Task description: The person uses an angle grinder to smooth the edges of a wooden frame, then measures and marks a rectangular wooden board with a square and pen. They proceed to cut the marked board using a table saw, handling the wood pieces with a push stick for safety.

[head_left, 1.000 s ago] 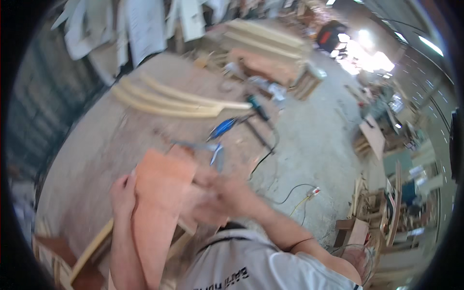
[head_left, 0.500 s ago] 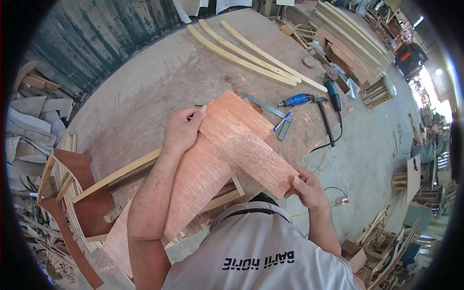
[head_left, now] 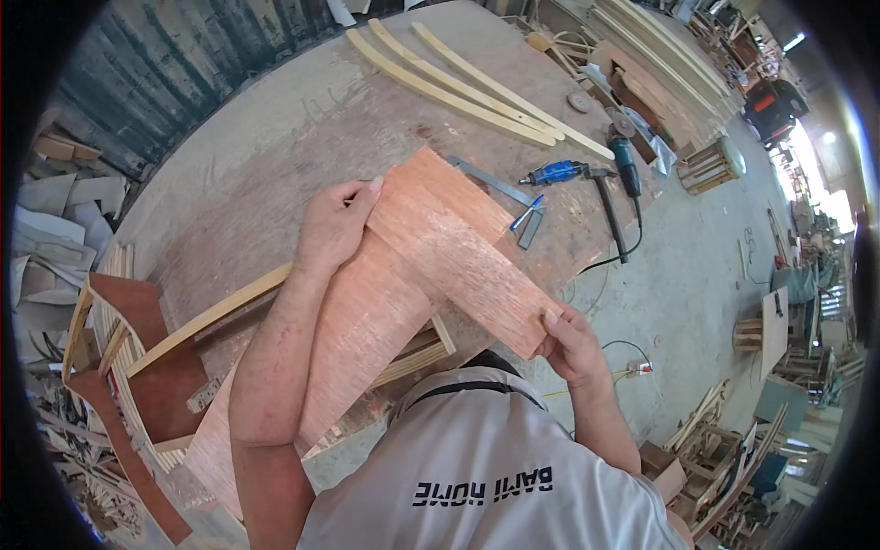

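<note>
A short reddish plywood strip (head_left: 467, 266) slants across a longer plywood sheet (head_left: 367, 312), whose far end shows beyond it. My left hand (head_left: 337, 227) pinches the strip's upper left end, thumb on top, where the sheet's edge lies close by; the fingers beneath are partly hidden. At the lower right end, my right hand (head_left: 570, 341) grips the strip between thumb and fingers, out past the bench edge. Beyond the sheet, a metal square (head_left: 490, 181) lies on the workbench (head_left: 266, 174) with a blue pen (head_left: 527, 213) across it.
To the right on the bench are a blue air tool (head_left: 557, 173), a hammer (head_left: 609, 215) and a corded angle grinder (head_left: 626, 165). Several curved wooden strips (head_left: 458, 82) lie at the far side. A curved wooden frame (head_left: 128, 339) stands at left; a stool (head_left: 710, 171) is on the floor.
The whole scene has shifted slightly up and left in the picture. Both hands keep their hold on the plywood strip, which stays at nearly the same slant over the sheet.
</note>
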The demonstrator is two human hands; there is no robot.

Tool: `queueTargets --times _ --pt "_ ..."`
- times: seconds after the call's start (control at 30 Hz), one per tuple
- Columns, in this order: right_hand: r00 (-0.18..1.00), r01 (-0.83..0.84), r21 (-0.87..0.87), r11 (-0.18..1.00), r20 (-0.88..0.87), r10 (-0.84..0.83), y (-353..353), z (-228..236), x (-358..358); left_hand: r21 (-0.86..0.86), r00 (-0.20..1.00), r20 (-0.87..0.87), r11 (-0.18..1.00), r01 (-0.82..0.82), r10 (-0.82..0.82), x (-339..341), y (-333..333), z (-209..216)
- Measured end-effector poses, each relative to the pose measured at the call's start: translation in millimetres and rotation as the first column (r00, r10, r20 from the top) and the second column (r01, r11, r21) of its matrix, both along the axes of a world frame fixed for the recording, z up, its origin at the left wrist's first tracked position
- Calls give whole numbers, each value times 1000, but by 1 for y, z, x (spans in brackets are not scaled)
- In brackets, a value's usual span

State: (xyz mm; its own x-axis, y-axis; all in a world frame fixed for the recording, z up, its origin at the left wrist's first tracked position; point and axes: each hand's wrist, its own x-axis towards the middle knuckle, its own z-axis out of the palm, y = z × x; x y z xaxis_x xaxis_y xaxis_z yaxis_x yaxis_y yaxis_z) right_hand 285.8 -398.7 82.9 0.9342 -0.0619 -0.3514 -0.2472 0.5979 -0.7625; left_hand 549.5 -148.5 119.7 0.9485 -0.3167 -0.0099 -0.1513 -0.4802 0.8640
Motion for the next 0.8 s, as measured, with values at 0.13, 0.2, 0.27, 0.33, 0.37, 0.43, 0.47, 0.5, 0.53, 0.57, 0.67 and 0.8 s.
queueTargets --times 0.13,0.2,0.27,0.33,0.37,0.43,0.47,0.5,0.53,0.57,0.67,0.8 --pt "1000 -13 42 999 12 13 2 -3 -1 38 1000 -13 999 -9 9 2 1 0" --pt "999 -30 80 996 33 27 -3 -16 -5 113 1000 5 994 13 -13 2 -1 5" --pt "996 87 87 992 -14 -86 6 -17 -5 120 999 2 992 -46 46 9 3 -14" --pt "998 52 79 996 -29 -50 -1 -32 -12 -15 993 -110 998 -54 52 7 -1 -14" --pt "1000 20 81 997 -17 -19 0 -24 -7 -40 996 -82 999 -26 22 4 -4 -8" --pt "999 -35 84 996 4 35 -1 -16 -2 -21 998 -63 999 -24 22 4 -1 -2" --pt "999 -51 80 995 6 51 0 -12 2 -27 999 -50 999 -19 18 5 -1 -6" --pt "998 -70 75 995 8 70 -2 -10 4 -34 999 -37 999 -17 15 7 -4 -10" --pt "998 -69 71 995 11 68 -2 -11 2 -35 999 -28 999 -19 18 7 -5 -12" --pt "999 -47 69 997 9 46 -2 -10 2 -44 999 -36 999 -13 11 6 -6 -10" --pt "1000 -18 62 998 -5 18 1 -11 1 -79 998 -58 997 -3 -1 4 -7 -6" --pt "999 -51 -3 999 -14 51 -4 -18 0 8 998 -59 1000 -8 9 4 -2 -3"
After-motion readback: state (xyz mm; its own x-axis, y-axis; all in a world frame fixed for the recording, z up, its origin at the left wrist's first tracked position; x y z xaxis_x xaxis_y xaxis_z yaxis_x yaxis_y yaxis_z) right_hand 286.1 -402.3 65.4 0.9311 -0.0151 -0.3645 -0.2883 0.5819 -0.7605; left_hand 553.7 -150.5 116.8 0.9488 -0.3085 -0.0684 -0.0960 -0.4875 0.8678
